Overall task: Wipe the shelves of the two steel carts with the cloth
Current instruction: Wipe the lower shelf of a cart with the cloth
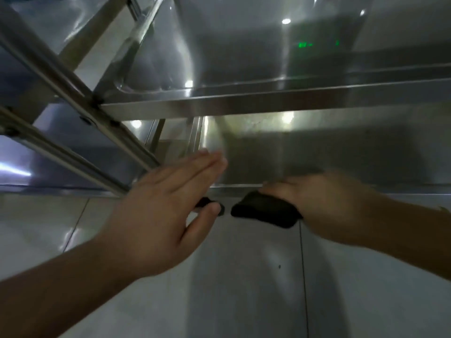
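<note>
**Handling the Cloth at the Lower Shelf Edge**

Because the cloth (266, 212) is a soft, dark, folded pad, it should be treated as a light and limp item that takes the shape of whatever presses on it. It lies at the front lip of the lower shelf (317, 152), partly overhanging the edge, with the right hand (324, 198) on top of it. The grip of that hand appears clamped on the cloth, fingers curled over its upper face; motion blur hides the fingertips, so the exact finger placement cannot be confirmed.

Judged from its look, the cloth carries no stiffness of its own. Hold it flat under the palm, with the fingers wrapped over the leading fold, so that it does not bunch or slip out on polished steel. A damp cloth would drag more; whether it is damp cannot be told.

The left hand (170, 211) is spread apart, fingers straight and together, holding nothing. It hovers near the shelf's front left corner, just beside the slanted post (73, 89) of the cart frame. A small dark object (207, 203) shows under its thumb; what it is cannot be told.

The upper shelf (268, 69) sits above, its rim close over the working zone. Clearance is likely tight. The tiled floor (244, 276) lies below.
</note>
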